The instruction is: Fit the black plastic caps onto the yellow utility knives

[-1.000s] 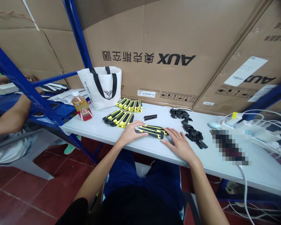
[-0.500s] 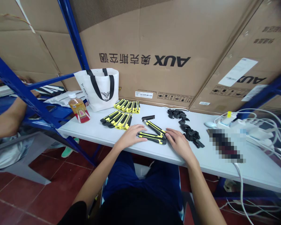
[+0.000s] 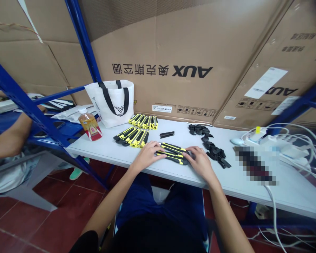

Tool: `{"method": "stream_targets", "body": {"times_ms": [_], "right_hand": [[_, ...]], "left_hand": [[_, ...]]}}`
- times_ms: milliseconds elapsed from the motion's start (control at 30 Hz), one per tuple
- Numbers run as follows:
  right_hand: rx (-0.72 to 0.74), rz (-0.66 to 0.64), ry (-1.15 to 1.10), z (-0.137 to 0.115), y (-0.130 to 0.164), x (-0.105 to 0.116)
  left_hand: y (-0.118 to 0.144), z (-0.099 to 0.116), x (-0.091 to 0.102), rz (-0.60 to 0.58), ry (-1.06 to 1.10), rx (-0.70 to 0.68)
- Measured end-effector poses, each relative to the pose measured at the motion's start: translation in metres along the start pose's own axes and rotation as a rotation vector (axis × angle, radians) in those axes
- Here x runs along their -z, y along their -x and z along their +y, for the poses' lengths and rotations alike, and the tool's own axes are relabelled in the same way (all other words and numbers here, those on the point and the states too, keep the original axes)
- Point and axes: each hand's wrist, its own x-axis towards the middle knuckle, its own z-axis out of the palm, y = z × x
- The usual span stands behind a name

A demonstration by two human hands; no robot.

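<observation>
Yellow-and-black utility knives lie side by side, roughly parallel, on the light grey tabletop in front of me. My left hand holds their left ends between thumb and fingers. At the opposite ends, the thumb and fingers of my right hand close around the handles. Just beyond the knives is a slim black strip, touched by neither hand. To the left, more utility knives are laid out in a near row and a far row. Small black plastic pieces are heaped beyond my right hand.
A white tote bag and a drink bottle stand at the left. On the right are white cables and chargers and a blurred-out object. Large cartons rise behind. Another person's arm shows at far left.
The far knife has swung from a slant to lie alongside the near one. My right hand has gone from resting at the knives' corner to gripping their right ends.
</observation>
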Motion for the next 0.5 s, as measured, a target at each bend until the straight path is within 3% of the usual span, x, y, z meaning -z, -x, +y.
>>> {"method": "stream_targets", "body": {"times_ms": [167,300,400,500], "right_hand": [[-0.106,0.0,-0.228,0.001,0.001,0.005],[-0.14,0.197,-0.363,-0.004,-0.001,0.012],[-0.158,0.315,-0.537,-0.019,0.0,0.013],[-0.159,0.273,-0.693,-0.045,0.006,0.007]], "left_hand": [[0.001,0.001,0.001,0.038,0.005,-0.03],[0.002,0.004,0.002,0.123,-0.008,-0.052],[0.002,0.012,0.0,0.185,-0.028,-0.044],[0.001,0.025,-0.004,0.19,-0.02,-0.061]]}}
